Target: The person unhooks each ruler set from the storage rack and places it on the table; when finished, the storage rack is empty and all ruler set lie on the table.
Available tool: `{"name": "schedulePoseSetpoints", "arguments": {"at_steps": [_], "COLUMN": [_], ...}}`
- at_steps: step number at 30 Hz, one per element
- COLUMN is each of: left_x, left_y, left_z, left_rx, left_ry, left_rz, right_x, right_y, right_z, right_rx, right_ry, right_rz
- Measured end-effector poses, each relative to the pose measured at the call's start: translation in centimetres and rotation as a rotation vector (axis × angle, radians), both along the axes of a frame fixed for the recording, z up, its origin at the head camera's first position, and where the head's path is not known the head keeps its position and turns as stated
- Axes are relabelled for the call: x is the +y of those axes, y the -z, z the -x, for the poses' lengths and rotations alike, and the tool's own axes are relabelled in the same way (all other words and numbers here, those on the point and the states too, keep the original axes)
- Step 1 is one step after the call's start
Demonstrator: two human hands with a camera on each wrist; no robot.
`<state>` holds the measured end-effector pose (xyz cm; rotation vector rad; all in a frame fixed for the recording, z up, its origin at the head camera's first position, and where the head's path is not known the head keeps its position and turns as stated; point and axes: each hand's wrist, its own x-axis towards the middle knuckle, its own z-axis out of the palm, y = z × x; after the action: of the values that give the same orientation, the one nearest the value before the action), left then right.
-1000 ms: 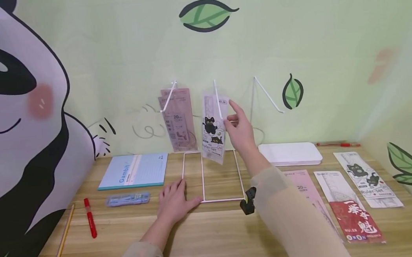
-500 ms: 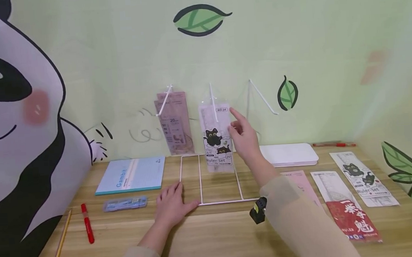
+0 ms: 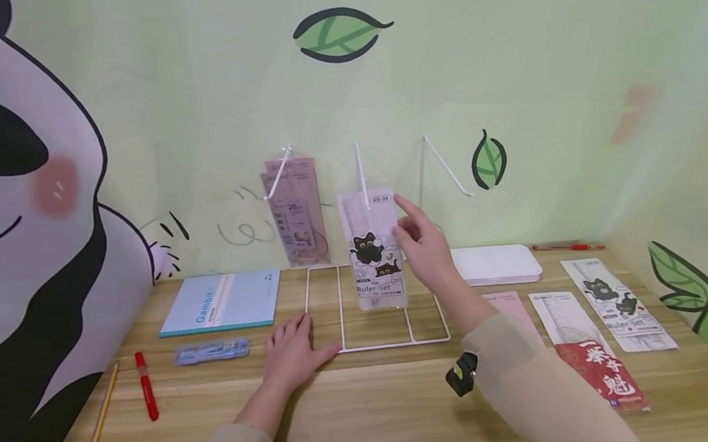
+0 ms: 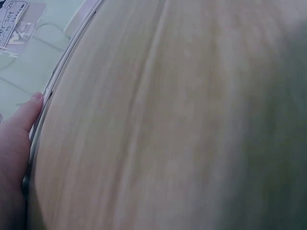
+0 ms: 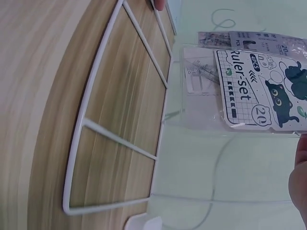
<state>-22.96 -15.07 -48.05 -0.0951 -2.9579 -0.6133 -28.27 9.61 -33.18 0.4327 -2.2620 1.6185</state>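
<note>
My right hand (image 3: 425,247) pinches the right edge of a clear ruler-set packet (image 3: 374,253) printed with black cats, thumb and index finger at its upper side. The packet hangs upright at the white middle hook (image 3: 360,170), whose tip overlaps its upper part. In the right wrist view the packet's lower end (image 5: 259,91) shows clear rulers inside. My left hand (image 3: 291,350) rests on the front left part of the white wire rack's base (image 3: 392,345), thumb along the front bar. Pink ruler packets (image 3: 298,211) hang on the left hook.
The right hook (image 3: 448,166) carries nothing. At right lie a pink packet (image 3: 514,312), a red-and-white one (image 3: 601,375) and a cat one (image 3: 621,303), with a white case (image 3: 497,265) behind. At left are a blue notebook (image 3: 219,303), blue pack (image 3: 211,351), red marker (image 3: 146,386) and pencil (image 3: 98,422).
My right hand has drawn the cat ruler packet down and forward along the middle hook, and its front has turned more toward me. My left hand stays on the rack base.
</note>
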Motion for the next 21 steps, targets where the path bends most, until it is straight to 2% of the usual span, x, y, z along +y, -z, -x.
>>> {"name": "schedulePoseSetpoints", "arguments": {"at_steps": [10,21], "left_x": [0.1,0.1], "left_y": [-0.1,-0.2], "left_z": [0.0,0.0], "left_rx": [-0.002,-0.007], "left_ry": [-0.002,-0.001], "left_rz": [0.004,0.007], "right_x": [1.9,3.2], "right_y": [-0.3,-0.6], "right_z": [-1.9,-3.7], "right_rx": [0.011,0.125], "right_ry": [-0.071,-0.156], "right_rz": [-0.088,-0.195]}}
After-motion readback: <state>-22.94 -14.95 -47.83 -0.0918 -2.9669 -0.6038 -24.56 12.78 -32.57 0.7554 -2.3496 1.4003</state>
